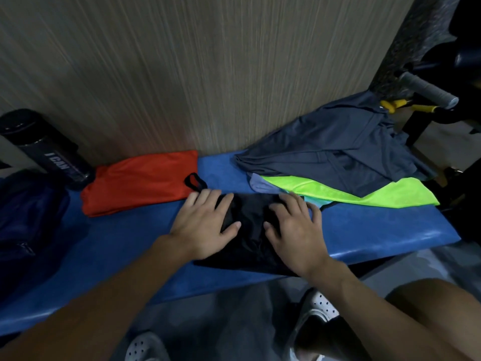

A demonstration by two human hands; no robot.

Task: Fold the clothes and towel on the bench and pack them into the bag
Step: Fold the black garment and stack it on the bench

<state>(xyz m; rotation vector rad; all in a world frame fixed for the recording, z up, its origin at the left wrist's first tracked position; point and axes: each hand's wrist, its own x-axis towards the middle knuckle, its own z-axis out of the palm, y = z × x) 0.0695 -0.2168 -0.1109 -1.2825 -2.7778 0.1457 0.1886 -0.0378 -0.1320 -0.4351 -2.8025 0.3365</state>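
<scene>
Bag [28, 217], dark blue, sits at the far left by the blue surface [377, 230], with a black bottle [46, 149] just behind it. Next lies a red garment [140, 181], already folded flat against the wall. At centre, the left hand [205, 222] and right hand [294, 225] rest flat with fingers spread, pressing on a black garment [250, 235] at the near edge. It is thin, matte and lightly creased. The step looks like smoothing a fold; next probably comes one more fold, then stacking. To the right, a neon green garment [364, 191] and a grey-blue shirt [338, 152] lie heaped, not yet folded.
</scene>
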